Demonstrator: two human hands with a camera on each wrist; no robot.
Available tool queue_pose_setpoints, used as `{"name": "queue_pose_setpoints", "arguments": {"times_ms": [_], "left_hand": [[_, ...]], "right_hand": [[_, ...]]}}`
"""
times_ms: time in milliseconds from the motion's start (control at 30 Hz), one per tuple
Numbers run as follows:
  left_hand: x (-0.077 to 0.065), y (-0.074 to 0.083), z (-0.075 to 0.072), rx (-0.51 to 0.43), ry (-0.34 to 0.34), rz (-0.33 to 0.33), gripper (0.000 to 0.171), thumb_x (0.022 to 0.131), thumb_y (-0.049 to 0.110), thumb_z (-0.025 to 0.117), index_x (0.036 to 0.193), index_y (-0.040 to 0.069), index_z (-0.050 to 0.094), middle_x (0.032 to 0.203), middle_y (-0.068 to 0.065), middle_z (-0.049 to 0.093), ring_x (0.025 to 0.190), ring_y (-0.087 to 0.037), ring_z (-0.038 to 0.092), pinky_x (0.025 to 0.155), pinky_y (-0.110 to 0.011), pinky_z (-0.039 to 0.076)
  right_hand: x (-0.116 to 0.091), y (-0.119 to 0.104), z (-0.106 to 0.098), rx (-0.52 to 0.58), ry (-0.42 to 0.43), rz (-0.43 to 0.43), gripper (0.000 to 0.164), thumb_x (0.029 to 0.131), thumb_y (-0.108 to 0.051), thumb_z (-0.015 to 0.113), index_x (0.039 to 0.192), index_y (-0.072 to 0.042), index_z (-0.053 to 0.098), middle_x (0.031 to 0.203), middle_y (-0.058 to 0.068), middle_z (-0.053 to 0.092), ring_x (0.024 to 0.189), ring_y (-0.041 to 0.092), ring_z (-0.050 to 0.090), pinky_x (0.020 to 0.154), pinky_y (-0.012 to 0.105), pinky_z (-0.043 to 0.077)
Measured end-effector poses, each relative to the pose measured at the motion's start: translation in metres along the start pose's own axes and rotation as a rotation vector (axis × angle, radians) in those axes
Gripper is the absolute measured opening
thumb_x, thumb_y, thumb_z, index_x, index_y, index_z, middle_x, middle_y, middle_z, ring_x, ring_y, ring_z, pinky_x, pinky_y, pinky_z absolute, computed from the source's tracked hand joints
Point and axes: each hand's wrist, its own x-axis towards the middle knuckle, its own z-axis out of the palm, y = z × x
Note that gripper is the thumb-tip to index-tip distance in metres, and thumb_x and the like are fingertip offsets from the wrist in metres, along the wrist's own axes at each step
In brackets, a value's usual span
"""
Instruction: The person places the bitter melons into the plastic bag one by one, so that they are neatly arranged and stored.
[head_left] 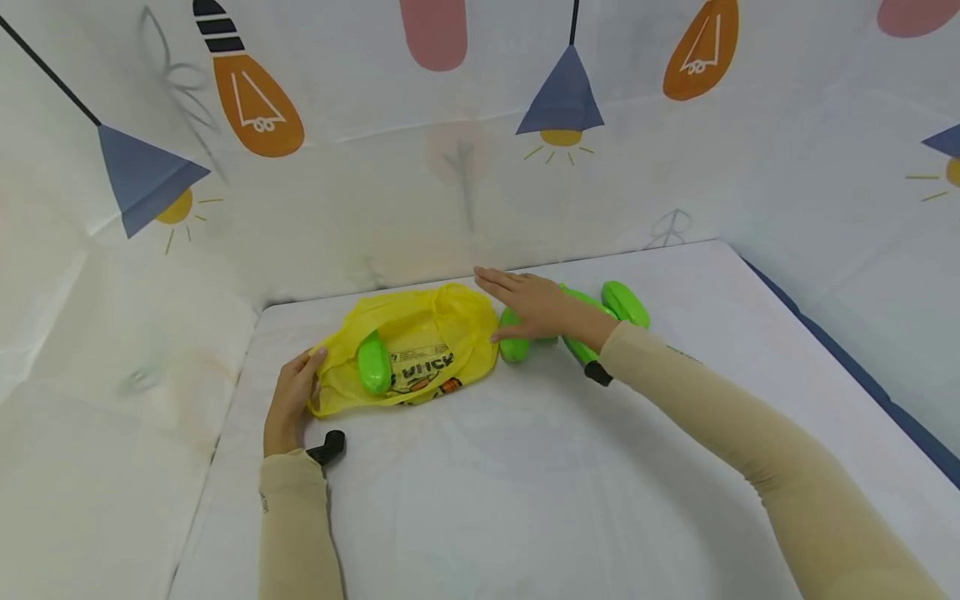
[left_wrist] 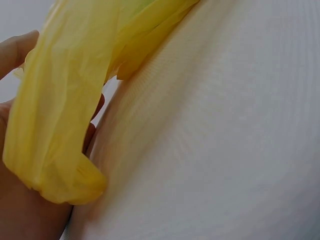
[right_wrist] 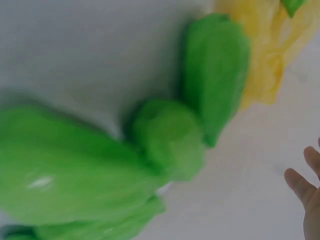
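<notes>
A yellow plastic bag (head_left: 472,321) with dark print lies on the white table, its mouth towards the left. My left hand (head_left: 288,398) holds the bag's left edge; in the left wrist view the yellow film (left_wrist: 60,110) drapes between thumb and fingers. Inside the bag's mouth shows a glossy green oblong piece (head_left: 373,364). My right hand (head_left: 536,304), fingers straight and thumb spread, is over the bag's right end and a green piece (head_left: 513,343) beside it. Several more green pieces (right_wrist: 215,75) lie close together, partly hidden behind the right wrist in the head view.
Another green piece (head_left: 625,303) lies at the right of the group. A white sheet printed with lamps and bulbs (head_left: 258,104) hangs behind the table (head_left: 525,483). Black wrist mounts (head_left: 327,448) stick out beside both wrists.
</notes>
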Motion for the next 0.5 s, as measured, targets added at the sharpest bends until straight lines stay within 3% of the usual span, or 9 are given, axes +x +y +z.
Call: {"name": "queue_pose_setpoints", "arguments": {"times_ms": [133,300,400,500], "left_hand": [[0.0,-0.001,-0.001,0.019,-0.011,0.001,0.073,0.095,0.059,0.05,0.141,0.003,0.048,0.103,0.018,0.055,0.088,0.001,0.054,0.074,-0.014,0.048],[0.001,-0.001,-0.002,0.033,-0.008,0.007,0.076,0.095,0.06,0.049,0.143,0.001,0.046,0.1,0.019,0.056,0.087,0.001,0.054,0.074,-0.014,0.048],[0.003,-0.002,-0.002,0.058,-0.01,0.01,0.077,0.095,0.062,0.047,0.145,0.003,0.045,0.12,0.002,0.06,0.096,0.002,0.052,0.083,-0.015,0.045],[0.003,-0.002,-0.002,0.08,-0.014,0.005,0.077,0.096,0.062,0.044,0.147,0.005,0.042,0.143,-0.012,0.047,0.105,0.002,0.048,0.091,-0.015,0.04]], "right_hand": [[-0.023,0.024,0.013,0.002,-0.042,0.055,0.102,0.087,-0.063,0.062,0.157,-0.009,0.011,0.165,0.006,0.005,0.15,0.03,0.018,0.116,0.053,0.026],[-0.045,0.039,0.026,0.036,-0.06,0.099,0.103,0.085,-0.061,0.065,0.157,-0.007,0.013,0.164,0.01,0.01,0.149,0.033,0.018,0.116,0.055,0.025],[-0.048,0.045,0.036,0.063,-0.06,0.124,0.105,0.085,-0.063,0.065,0.157,-0.008,0.013,0.164,0.01,0.01,0.15,0.034,0.017,0.117,0.055,0.022],[-0.046,0.049,0.046,0.061,-0.054,0.127,0.105,0.084,-0.065,0.063,0.156,-0.006,0.015,0.164,0.012,0.011,0.149,0.035,0.018,0.118,0.055,0.019]]}}
